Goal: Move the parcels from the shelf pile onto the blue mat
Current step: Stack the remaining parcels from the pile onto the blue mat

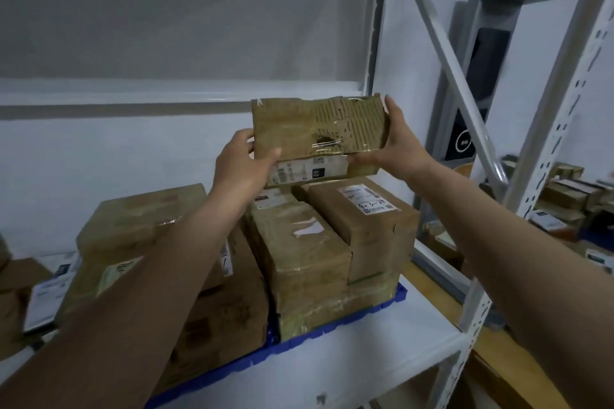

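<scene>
I hold a worn, taped cardboard parcel (pixel 319 133) with a torn face and a small hole, raised above the stack. My left hand (pixel 241 164) grips its left end, thumb on the front. My right hand (pixel 397 143) grips its right end, fingers up the side. Below it several brown parcels stand on a blue mat (pixel 365 312) that lies on the white shelf (pixel 382 352). One of them, a box (pixel 362 209), carries a white label with handwriting. A taller taped box (pixel 299 259) stands in front of the held parcel.
More parcels (pixel 20 292) lie at the left end of the shelf. White rack uprights (pixel 545 156) and a diagonal brace (pixel 445 53) stand to the right. Beyond them, a grey door frame (pixel 495 10) and a pile of boxes (pixel 564 199) on the floor.
</scene>
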